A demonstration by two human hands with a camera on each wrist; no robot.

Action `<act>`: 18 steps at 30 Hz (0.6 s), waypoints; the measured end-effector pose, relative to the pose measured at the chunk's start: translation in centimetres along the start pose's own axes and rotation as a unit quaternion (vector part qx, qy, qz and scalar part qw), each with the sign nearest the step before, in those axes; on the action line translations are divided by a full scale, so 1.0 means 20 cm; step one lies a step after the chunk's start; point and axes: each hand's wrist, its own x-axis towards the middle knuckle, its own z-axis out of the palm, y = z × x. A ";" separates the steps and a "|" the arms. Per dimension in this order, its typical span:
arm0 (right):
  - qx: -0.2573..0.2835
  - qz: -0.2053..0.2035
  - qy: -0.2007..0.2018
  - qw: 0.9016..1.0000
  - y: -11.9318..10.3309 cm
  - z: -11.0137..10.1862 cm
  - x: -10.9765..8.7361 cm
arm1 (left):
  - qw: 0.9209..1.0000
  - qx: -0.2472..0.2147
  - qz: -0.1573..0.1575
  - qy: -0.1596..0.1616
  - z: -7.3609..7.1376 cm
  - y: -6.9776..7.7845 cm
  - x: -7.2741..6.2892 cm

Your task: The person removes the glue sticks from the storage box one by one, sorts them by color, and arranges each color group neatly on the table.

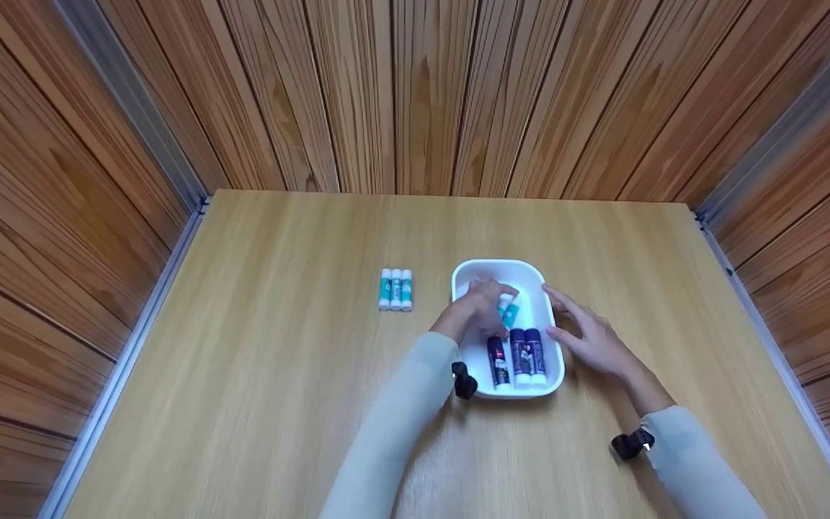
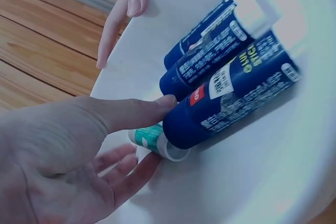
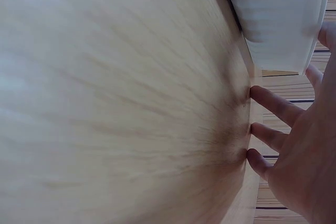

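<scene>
A white plastic tray [image 1: 507, 269] holds three dark blue glue sticks [image 1: 520, 355] side by side at its near end. Green-and-white glue sticks [image 1: 509, 311] lie farther back in it, partly covered by my left hand [image 1: 482, 305]. That hand reaches down into the tray; its thumb [image 2: 149, 113] lies beside the end of a blue stick and its other fingers are spread below, at a green glue stick [image 2: 148, 137]. Along the tray's right side rests my right hand [image 1: 593, 339], thumb and index finger at the rim, the other fingertips on the tabletop.
Three green-and-white glue sticks [image 1: 395, 290] stand in a tight row on the wooden table [image 1: 278, 324], left of the tray. Wooden plank walls [image 1: 422, 94] enclose the table at the back and both sides, with metal strips [image 1: 163, 277] along the side edges.
</scene>
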 end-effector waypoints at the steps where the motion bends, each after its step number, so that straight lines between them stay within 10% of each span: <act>1: 0.002 0.001 0.000 1.000 0.00 0.00 0.00 | 1.000 0.000 0.001 -0.007 -0.01 0.00 0.01; 8: -0.006 0.003 0.002 1.000 -0.01 0.00 0.00 | 0.998 0.051 0.020 -0.042 -0.03 -0.01 0.05; 18: 0.007 -0.002 -0.003 1.000 0.00 0.00 0.00 | 0.997 -0.019 -0.039 -0.069 -0.05 0.01 0.03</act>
